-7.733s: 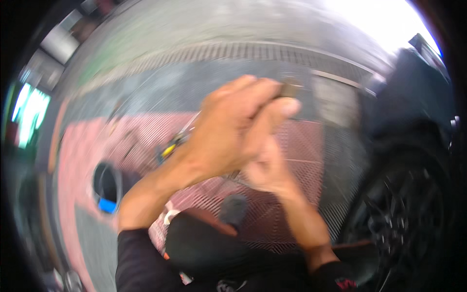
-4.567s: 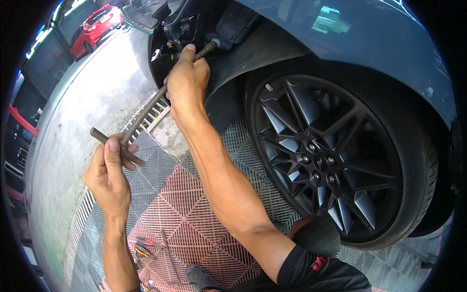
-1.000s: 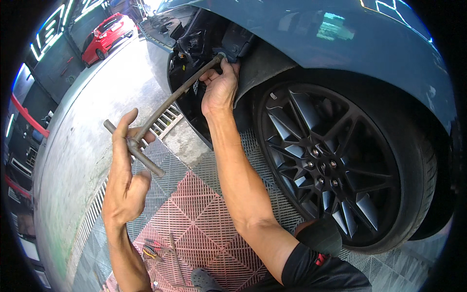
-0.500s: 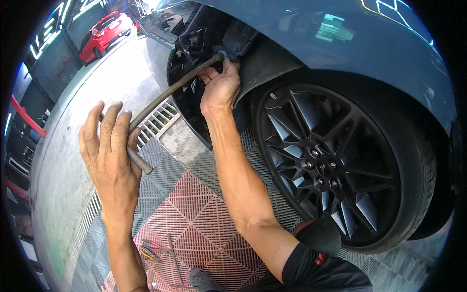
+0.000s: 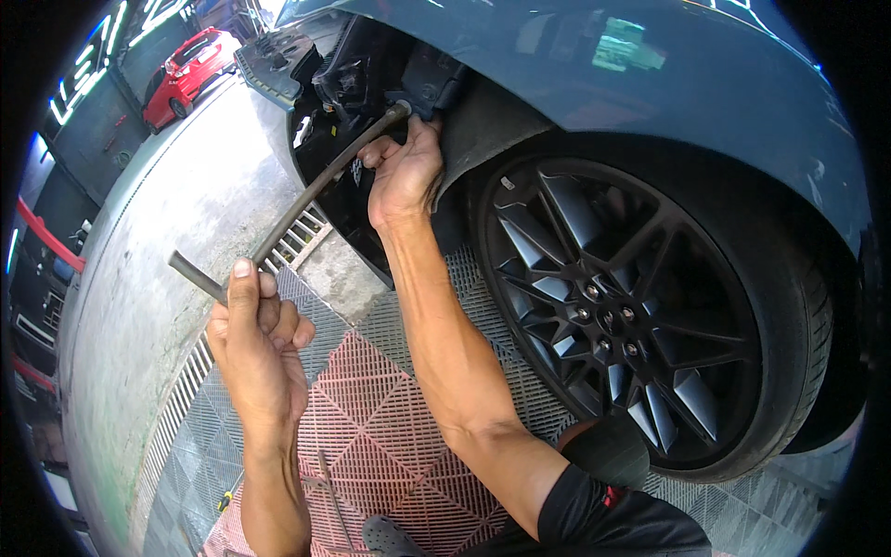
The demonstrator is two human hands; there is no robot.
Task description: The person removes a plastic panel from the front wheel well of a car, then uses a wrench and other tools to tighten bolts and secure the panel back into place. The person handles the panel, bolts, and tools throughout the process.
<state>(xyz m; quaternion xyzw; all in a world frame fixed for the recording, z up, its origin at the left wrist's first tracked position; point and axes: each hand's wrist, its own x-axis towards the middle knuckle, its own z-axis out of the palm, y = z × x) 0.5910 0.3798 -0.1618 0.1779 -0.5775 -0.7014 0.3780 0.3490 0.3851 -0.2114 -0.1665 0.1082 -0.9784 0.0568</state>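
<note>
A long metal T-handle wrench (image 5: 316, 192) slants from the lower left up to the opened front corner of a blue-grey car. My left hand (image 5: 255, 348) is closed round its crossbar, palm side showing and thumb up; one bar end sticks out to the left. The wrench's far end meets a dark part inside the wheel arch, where whatever it sits on is hidden. My right hand (image 5: 406, 176) is raised there, its fingers curled about the shaft near that end. The dark wheel arch liner (image 5: 497, 125) hangs just right of that hand.
A black spoked wheel (image 5: 608, 316) fills the right side under the blue-grey fender (image 5: 520, 56). Red and grey grid tiles (image 5: 362, 408) cover the floor, with a yellow-and-black tool (image 5: 225, 501) and a thin rod (image 5: 334, 501) on them. A red car (image 5: 190, 74) stands far left.
My left hand has turned over, from its back showing to its palm, and moved lower right. The crossbar has swung, its free end now at the left. My right hand stays at the far end.
</note>
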